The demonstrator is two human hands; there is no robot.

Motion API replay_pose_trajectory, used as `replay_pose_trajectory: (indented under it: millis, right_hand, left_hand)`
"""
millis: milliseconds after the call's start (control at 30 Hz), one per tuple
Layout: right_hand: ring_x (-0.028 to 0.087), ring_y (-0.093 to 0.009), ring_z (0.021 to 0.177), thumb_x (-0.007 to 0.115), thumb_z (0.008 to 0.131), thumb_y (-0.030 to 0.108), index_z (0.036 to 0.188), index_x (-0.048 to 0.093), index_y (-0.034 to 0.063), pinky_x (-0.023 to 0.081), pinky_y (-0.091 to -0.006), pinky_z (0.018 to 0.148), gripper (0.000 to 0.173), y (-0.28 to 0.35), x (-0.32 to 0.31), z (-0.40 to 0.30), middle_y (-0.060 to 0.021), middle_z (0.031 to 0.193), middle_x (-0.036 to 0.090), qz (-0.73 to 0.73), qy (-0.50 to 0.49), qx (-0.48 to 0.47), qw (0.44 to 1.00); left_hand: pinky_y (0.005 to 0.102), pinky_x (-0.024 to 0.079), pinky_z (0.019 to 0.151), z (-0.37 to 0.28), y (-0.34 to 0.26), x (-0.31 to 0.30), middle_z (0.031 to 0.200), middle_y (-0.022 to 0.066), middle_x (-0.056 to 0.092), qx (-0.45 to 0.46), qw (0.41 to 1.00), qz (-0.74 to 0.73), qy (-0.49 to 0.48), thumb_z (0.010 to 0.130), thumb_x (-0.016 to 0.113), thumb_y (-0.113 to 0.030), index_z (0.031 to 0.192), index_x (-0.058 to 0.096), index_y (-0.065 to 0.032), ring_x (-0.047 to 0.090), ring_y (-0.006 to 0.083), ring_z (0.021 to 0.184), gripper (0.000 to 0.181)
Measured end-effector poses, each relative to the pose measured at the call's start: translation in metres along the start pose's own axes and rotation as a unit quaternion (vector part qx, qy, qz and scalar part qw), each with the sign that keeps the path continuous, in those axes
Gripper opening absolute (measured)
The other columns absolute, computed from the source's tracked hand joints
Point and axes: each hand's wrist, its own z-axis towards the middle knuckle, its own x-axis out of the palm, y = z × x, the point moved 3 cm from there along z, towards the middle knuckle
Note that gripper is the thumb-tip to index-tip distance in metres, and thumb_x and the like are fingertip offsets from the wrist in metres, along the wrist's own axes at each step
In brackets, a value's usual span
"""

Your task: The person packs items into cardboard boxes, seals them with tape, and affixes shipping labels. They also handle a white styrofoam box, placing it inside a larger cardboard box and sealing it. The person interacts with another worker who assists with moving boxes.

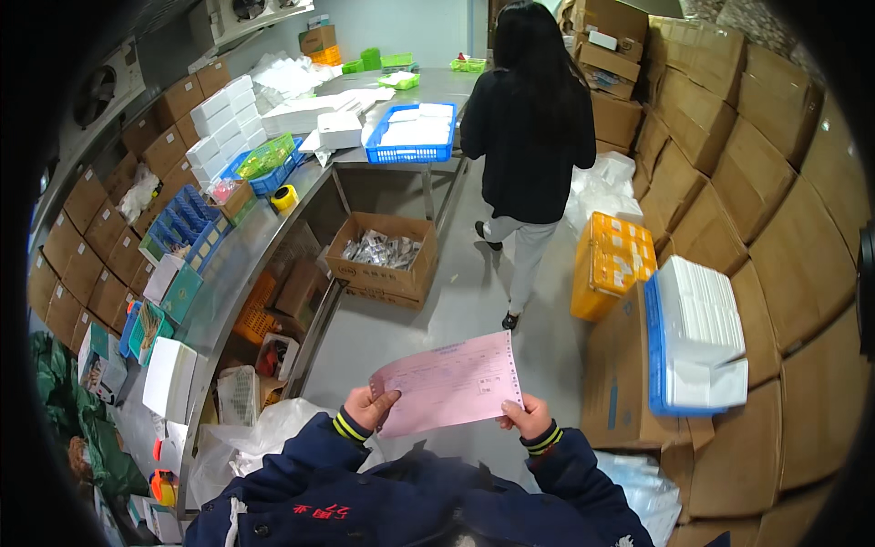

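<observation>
A pink printed paper form (444,386) with punched holes along its short edges is stretched between my two hands, above the floor. My left hand (370,407) pinches its left edge, thumb on top. At the lower right corner, my right hand (526,416) grips the sheet in the same way. Writing covers part of the form. Both hands stay clear of the tables and boxes.
A steel worktable (239,273) curves along the left, bearing foam boxes and baskets. Ahead walks a person (536,130) in a black top. Stacked cartons (724,205) and a yellow taped box (608,263) line the right. An open carton (383,263) holds small packets.
</observation>
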Motion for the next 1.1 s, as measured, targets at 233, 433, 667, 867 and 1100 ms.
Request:
replay_pose_trajectory:
  millis: [233,433,667,867,1100]
  right_hand:
    - [0.055,-0.010,0.058,0.056,0.086,0.014,0.091,0.061,-0.0038,0.046,-0.0221,0.055,0.019,0.060,-0.096,0.203,-0.0037,0.074,0.061,-0.089,0.019,-0.031,0.995]
    - [0.054,-0.010,0.056,0.058,0.084,0.010,0.084,0.060,-0.0053,0.045,-0.0225,0.052,0.015,0.128,-0.182,0.338,-0.0041,0.067,0.058,-0.023,-0.127,-0.034,0.991]
    - [0.059,-0.014,0.064,0.058,0.083,0.007,0.089,0.060,-0.0042,0.046,-0.0235,0.056,0.013,0.213,-0.310,0.417,-0.0101,0.072,0.062,-0.035,-0.112,0.034,0.992]
    - [0.060,-0.032,0.084,0.046,0.084,0.024,0.092,0.059,0.0040,0.045,-0.0403,0.079,0.026,0.197,-0.391,0.564,-0.0151,0.089,0.062,-0.647,0.079,0.285,0.702]
    - [0.057,-0.039,0.082,0.053,0.074,0.022,0.081,0.061,0.0015,0.044,-0.0446,0.072,0.023,0.213,-0.512,0.773,-0.0232,0.081,0.059,-0.536,0.141,0.187,0.811]
  left_hand:
    - [0.0239,0.036,0.042,0.198,-0.007,0.003,0.052,0.0013,0.052,-0.026,0.999,-0.022,-0.015,0.088,0.056,-0.022,0.067,0.058,-0.0027,0.047,0.0086,0.045,0.029]
    - [0.0265,0.048,0.063,0.437,-0.002,0.031,0.077,0.0058,0.064,0.104,0.993,0.002,0.058,0.084,0.059,-0.015,0.098,0.062,-0.0023,0.058,0.0113,0.068,0.019]
    - [0.0268,0.047,0.072,0.698,-0.065,0.074,0.085,0.0106,0.064,0.156,0.987,0.017,0.034,0.078,0.052,-0.001,0.100,0.060,-0.0018,0.059,0.0146,0.078,0.023]
    - [0.0264,0.045,0.063,0.889,-0.065,0.115,0.072,0.0048,0.061,0.098,0.995,-0.031,-0.018,0.076,0.055,-0.003,0.091,0.061,0.0017,0.055,0.0114,0.067,0.016]
    - [0.0253,0.043,0.058,1.050,-0.092,0.100,0.072,0.0027,0.060,0.024,0.991,-0.075,-0.105,0.081,0.061,-0.011,0.087,0.062,0.0027,0.053,0.0090,0.065,0.015]
